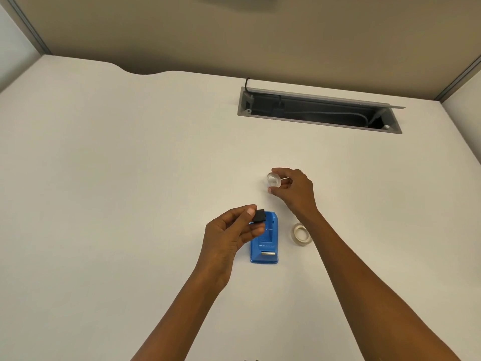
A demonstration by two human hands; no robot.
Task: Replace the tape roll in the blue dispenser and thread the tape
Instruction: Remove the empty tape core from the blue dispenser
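The blue dispenser point(265, 241) lies on the white desk point(130, 165), its metal cutter toward me. My left hand point(231, 230) hovers over the dispenser's far end and pinches a small black spool core point(259, 216) between thumb and fingers. Farther back and to the right, my right hand point(294, 188) holds a small clear tape ring point(273, 179) between thumb and fingertips, above the desk. A second tape roll point(301, 234), whitish and wider, lies flat on the desk just right of the dispenser, partly behind my right forearm.
A grey recessed cable tray point(320, 110) with its lid open sits in the desk at the back right, with cables inside. Beige partition walls point(234, 35) close off the back and sides.
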